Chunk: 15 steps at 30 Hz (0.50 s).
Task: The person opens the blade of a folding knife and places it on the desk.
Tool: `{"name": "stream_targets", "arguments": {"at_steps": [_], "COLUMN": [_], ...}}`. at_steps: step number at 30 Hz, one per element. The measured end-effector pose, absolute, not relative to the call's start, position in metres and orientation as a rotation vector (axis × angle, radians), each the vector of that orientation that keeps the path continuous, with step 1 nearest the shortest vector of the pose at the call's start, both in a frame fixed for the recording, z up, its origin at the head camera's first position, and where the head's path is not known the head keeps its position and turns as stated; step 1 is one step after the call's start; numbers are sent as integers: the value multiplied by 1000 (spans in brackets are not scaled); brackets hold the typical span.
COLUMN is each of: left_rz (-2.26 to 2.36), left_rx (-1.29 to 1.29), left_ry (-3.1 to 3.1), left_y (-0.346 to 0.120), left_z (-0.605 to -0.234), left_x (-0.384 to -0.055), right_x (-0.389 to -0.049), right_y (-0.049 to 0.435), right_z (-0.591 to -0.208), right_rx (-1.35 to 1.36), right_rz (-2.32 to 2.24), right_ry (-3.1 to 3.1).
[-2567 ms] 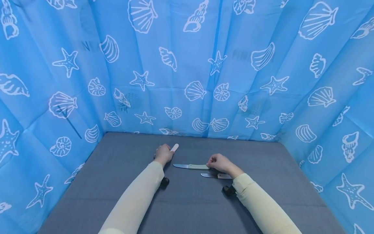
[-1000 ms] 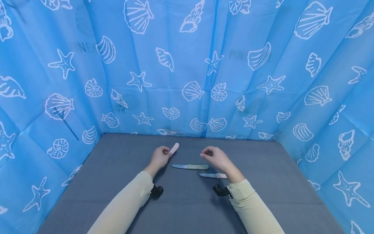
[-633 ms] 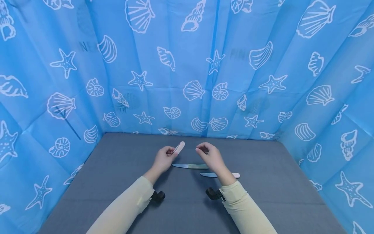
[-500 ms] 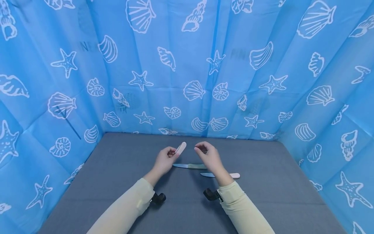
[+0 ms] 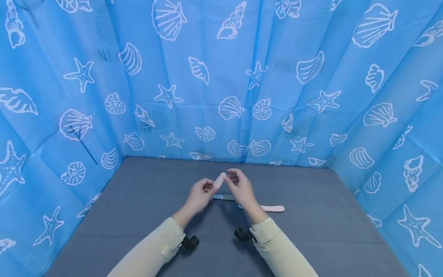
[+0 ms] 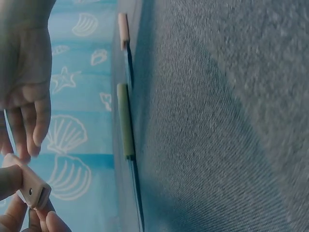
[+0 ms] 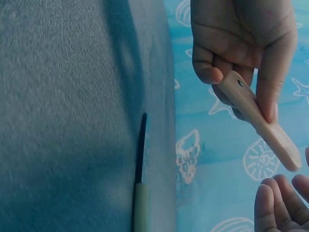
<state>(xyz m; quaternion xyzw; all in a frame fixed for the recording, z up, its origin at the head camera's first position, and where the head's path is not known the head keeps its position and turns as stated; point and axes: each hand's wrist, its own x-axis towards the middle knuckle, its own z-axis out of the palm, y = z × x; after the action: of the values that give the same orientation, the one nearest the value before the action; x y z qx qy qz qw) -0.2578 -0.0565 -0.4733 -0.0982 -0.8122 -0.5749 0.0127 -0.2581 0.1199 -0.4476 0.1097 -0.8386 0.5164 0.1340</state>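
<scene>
My left hand pinches a pale pink folding knife between thumb and fingers, above the table. Its blade is folded away, and a small hole marks one end of the handle. At the handle's other end, my right hand has its thumb and fingers apart around the tip, very close to it. Below the hands lies a knife with a light green handle, its blade out, partly hidden by the right hand in the head view. Nearer, a second pink-handled knife lies partly behind the right wrist.
A grey cloth-covered table lies under both arms. Around it hangs a blue curtain with white shells and starfish. Dark wrist cameras sit on the inner side of each forearm, close above the cloth.
The left hand has raised the folded pink knife and brought it rightward. The right hand has left the green-handled knife and moved leftward to the pink knife's end. Both knives on the table stay put.
</scene>
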Motion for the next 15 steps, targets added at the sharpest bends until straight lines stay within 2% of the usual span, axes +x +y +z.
{"name": "stream_targets", "arguments": {"at_steps": [15], "left_rz": [-1687], "left_rx": [-424], "left_ry": [-2600], "left_y": [-60], "left_z": [-480], "left_x": [-251], "right_x": [-257], "right_y": [116], "right_z": [-456], "right_rx": [352], "right_rz": [1771], "right_ry": [-2386]}}
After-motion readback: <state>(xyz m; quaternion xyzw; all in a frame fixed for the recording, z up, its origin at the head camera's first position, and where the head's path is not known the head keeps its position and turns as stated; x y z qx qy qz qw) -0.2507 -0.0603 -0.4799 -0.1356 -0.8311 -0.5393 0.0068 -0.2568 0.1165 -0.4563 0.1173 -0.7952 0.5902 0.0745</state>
